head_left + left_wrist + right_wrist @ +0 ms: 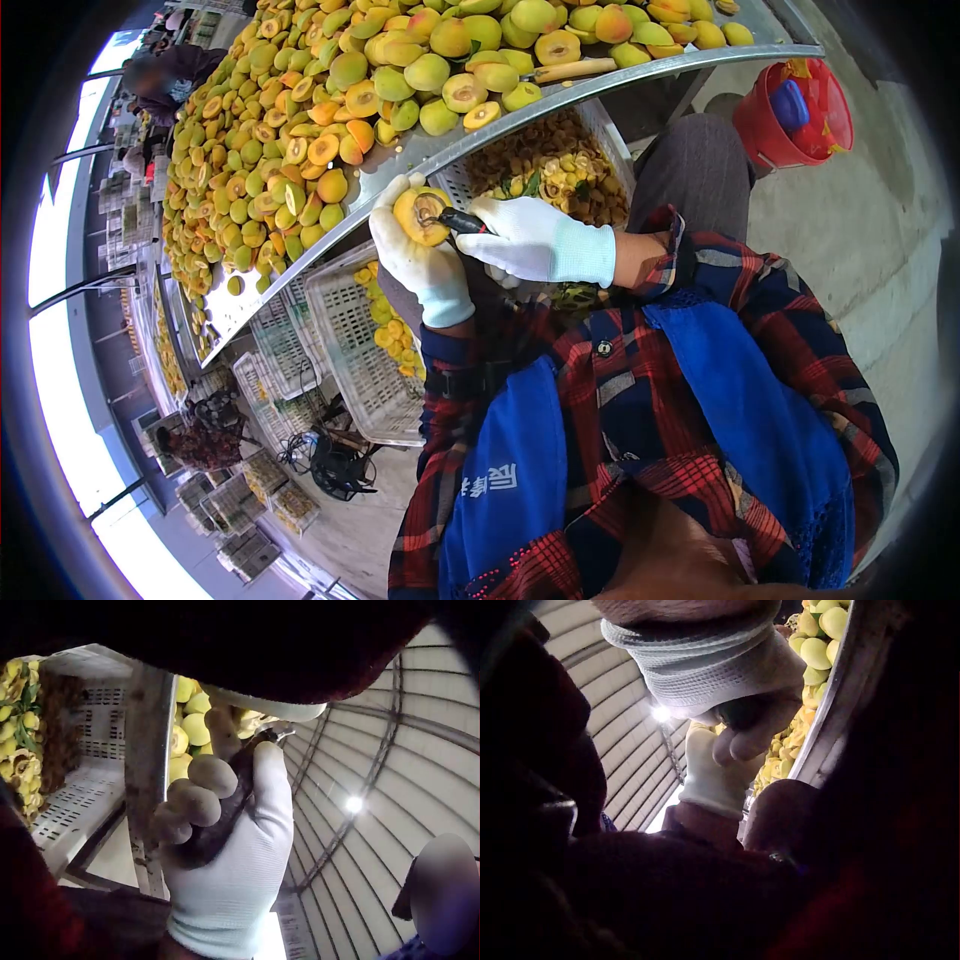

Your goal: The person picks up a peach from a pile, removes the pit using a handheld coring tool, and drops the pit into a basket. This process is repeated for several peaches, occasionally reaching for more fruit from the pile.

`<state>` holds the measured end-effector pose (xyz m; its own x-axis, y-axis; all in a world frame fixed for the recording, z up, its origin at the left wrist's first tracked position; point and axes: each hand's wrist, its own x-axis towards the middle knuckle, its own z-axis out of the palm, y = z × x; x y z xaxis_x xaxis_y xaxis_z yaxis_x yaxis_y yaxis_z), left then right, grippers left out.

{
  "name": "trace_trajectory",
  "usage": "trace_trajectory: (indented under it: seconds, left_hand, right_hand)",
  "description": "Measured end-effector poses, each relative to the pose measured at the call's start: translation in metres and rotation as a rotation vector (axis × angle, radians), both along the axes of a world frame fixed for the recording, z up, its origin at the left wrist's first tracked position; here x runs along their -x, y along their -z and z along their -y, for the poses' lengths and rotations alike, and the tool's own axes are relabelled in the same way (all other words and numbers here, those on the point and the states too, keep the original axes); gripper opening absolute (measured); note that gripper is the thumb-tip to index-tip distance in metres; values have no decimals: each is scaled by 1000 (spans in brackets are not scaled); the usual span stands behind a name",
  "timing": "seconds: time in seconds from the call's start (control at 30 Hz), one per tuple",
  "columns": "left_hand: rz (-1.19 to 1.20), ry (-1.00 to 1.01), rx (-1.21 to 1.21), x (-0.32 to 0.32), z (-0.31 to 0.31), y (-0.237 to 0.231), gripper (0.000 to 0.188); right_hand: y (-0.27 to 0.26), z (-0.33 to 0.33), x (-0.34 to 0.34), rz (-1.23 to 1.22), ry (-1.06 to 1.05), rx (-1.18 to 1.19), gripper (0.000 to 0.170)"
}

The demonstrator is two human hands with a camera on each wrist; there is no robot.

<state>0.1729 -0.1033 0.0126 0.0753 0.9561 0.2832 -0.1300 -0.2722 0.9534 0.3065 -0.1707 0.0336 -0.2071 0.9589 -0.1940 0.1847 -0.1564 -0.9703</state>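
My white-gloved left hand (410,258) grips a halved yellow peach (414,222), cut face up, a brown hollow in its middle. In my right hand (525,240), also gloved, is a black-handled pitting tool (462,221), its dark curved end at that hollow. Fingers wrap the black handle (217,825) in the left wrist view; the right hand (232,892) is seen from its palm side there. In the right wrist view the left hand (718,776) lies behind the right hand's glove, and the peach half is mostly hidden.
A metal-edged table (420,150) bears a heap of peaches (270,180), many halved. A wooden-handled knife (575,70) lies near its edge. Beneath stand a crate (612,150) of pits and scraps and a white crate (345,300) with peach halves. A red bucket (760,130) stands at right.
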Motion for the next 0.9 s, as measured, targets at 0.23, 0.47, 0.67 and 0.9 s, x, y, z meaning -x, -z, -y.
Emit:
trace_trajectory:
  seconds: [0.23, 0.47, 0.67, 0.9]
  left_hand:
    - [-219, -91, -83, -6, 3, -5, 35]
    - [-46, -65, 108, -2, 0, -2, 42]
    - [-78, -158, 13, -8, 0, 5, 42]
    - [-161, -68, 159, 3, -3, -4, 42]
  right_hand:
    - [-1, 1, 4, -127, 51, 117, 41]
    - [19, -4, 0, 129, -45, -135, 38]
    - [3, 1, 3, -282, -3, 211, 35]
    - [9, -8, -10, -284, -231, 390, 37]
